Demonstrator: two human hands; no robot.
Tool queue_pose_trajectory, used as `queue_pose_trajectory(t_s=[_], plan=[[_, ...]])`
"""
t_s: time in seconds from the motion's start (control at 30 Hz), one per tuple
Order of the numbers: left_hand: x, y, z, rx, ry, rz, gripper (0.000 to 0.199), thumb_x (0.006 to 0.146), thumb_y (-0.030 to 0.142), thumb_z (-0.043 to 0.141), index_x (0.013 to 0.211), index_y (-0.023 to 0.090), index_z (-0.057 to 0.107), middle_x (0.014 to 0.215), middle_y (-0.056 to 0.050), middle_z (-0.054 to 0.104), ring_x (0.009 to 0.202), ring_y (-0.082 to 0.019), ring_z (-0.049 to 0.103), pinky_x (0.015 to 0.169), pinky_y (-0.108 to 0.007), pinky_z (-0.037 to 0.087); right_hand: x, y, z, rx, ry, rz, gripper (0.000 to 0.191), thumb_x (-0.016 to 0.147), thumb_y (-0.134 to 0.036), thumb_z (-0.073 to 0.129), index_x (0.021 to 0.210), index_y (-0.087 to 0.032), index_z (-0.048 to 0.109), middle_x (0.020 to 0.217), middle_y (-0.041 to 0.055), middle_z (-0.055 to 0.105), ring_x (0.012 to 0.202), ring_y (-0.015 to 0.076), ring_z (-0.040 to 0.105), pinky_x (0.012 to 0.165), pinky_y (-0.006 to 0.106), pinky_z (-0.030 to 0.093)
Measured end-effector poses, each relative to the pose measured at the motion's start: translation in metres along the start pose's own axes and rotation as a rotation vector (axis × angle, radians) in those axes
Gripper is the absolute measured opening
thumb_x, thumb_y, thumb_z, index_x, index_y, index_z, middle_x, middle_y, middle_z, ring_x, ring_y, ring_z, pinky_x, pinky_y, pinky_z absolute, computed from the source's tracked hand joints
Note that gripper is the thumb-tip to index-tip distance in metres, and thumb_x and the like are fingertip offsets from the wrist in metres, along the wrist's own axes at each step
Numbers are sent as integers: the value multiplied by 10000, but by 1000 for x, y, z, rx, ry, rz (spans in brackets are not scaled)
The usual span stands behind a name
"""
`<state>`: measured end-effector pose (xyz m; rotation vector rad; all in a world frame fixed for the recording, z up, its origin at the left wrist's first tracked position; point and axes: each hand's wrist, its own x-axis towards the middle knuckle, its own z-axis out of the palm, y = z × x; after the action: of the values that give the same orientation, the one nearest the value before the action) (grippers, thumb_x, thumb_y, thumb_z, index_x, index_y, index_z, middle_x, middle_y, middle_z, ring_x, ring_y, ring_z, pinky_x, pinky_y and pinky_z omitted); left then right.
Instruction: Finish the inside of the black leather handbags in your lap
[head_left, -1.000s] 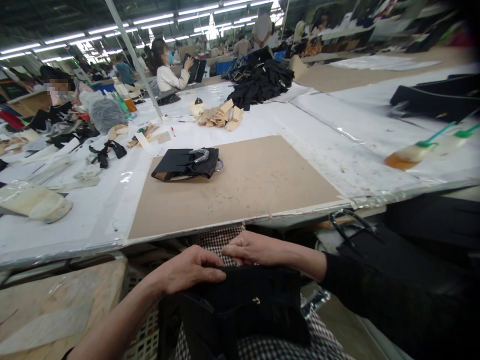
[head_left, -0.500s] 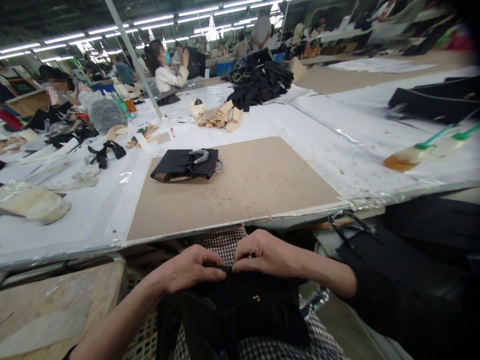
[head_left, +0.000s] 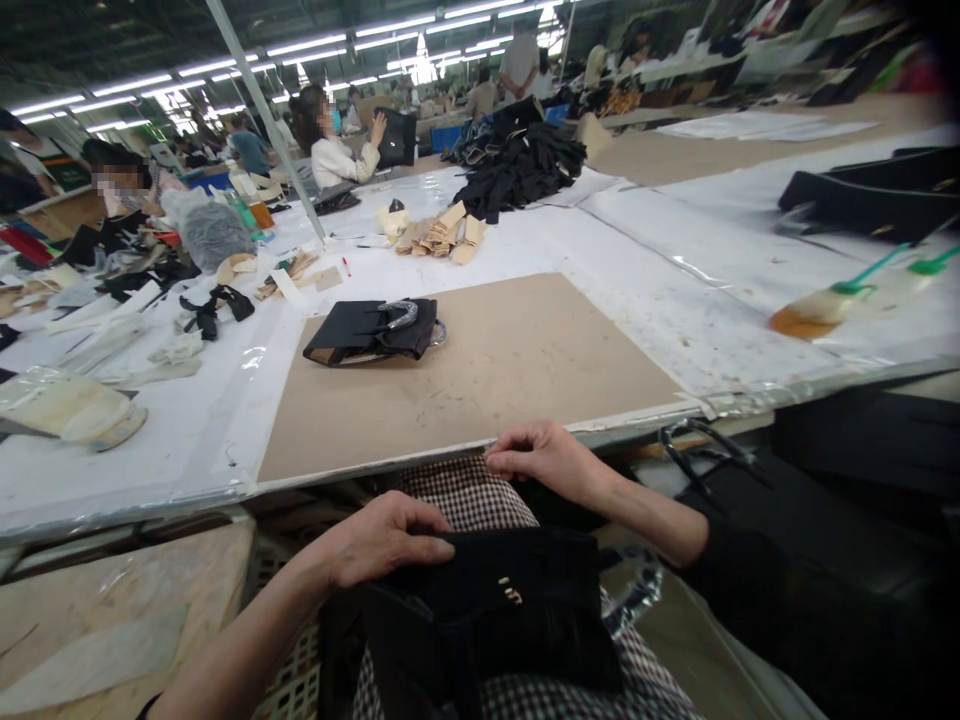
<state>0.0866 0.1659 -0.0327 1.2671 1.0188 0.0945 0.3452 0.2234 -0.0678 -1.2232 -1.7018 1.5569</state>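
A black bag (head_left: pixel 525 610) with small gold-coloured metal pieces and a plastic-wrapped handle lies on my lap, over a checked cloth (head_left: pixel 465 490). My left hand (head_left: pixel 397 540) grips its upper edge between thumb and fingers. Away from the bag, my right hand (head_left: pixel 536 455) is raised near the table's front edge, its thumb and fingertips pressed together. Whatever those fingertips may hold is too small to make out. Another black bag (head_left: pixel 367 330) with plastic-wrapped handles lies on the brown board (head_left: pixel 487 380).
Glue bottles (head_left: pixel 814 308) stand at the right and a whitish container (head_left: pixel 75 405) lies at the left. Tan pieces (head_left: pixel 442 235) and a black pile (head_left: pixel 517 170) are farther back. Beyond the table, a person (head_left: pixel 337 150) handles a black bag.
My right hand has let go of the bag's edge and moved up and forward. My left hand has stayed on the edge. More of the gold-coloured metal shows.
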Motion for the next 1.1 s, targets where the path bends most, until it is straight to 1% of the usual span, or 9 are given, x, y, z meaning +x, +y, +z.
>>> queue_pose_trajectory(t_s=[0.13,0.27,0.33,0.5,0.6,0.7,0.8,0.97,1.1], plan=[[-1,-1,-1,3,11,33,270,819,379,675,910,129,719,712,22,563,628,-100,443,582,-202,341,5,8,-10,-164,-79,-105,393,834,-204,498,1168,-169,702,1100,86,735,952,218,683,849,371,550],[-1,0,-2,-10,26,56,264,797,373,702,893,128,721,722,20,589,639,-102,462,607,-204,361,4,6,-39,-459,-64,-363,607,813,-174,513,1419,-211,495,1544,76,370,1381,261,398,1134,464,338],[-1,-1,-1,-37,21,40,276,788,378,711,901,126,723,724,16,607,628,-101,468,604,-203,367,6,6,-60,-493,-6,-338,569,828,-306,603,1385,-214,531,1529,94,394,1372,299,405,1059,447,431],[1,-5,1,-96,7,7,270,789,361,715,912,121,720,732,8,631,609,-92,470,582,-195,360,21,14,-95,-413,255,-59,492,898,-524,482,827,-109,738,773,130,736,746,267,707,750,396,566],[1,-6,1,-102,1,7,262,794,357,712,905,120,713,733,4,637,607,-93,477,576,-195,360,27,20,-97,-411,224,-165,406,838,-315,523,1187,-179,680,1258,127,654,1184,297,593,1016,461,454],[0,-5,1,-91,13,3,264,794,357,712,912,122,713,737,3,640,611,-95,481,586,-199,368,27,13,-85,-430,213,-297,716,735,-202,591,1437,-250,459,1572,87,310,1443,303,266,1147,502,276],[0,-2,1,-65,33,18,255,786,352,720,899,124,716,717,15,620,612,-91,462,585,-198,349,20,-9,-56,-299,48,-206,488,827,-342,606,1288,-184,591,1361,130,559,1256,299,512,1043,457,417],[-2,3,-1,-29,69,78,252,712,313,787,868,127,720,715,38,605,650,-96,467,612,-198,349,-2,-36,8,-256,-569,-161,485,758,-408,750,1188,-209,645,999,23,701,881,193,638,752,271,476],[-9,-1,-6,-13,105,73,378,607,247,863,922,150,678,789,35,620,742,-124,522,671,-210,390,-10,-38,33,-523,-527,-173,309,730,-314,779,999,-187,694,779,-18,630,723,154,565,596,237,365]])
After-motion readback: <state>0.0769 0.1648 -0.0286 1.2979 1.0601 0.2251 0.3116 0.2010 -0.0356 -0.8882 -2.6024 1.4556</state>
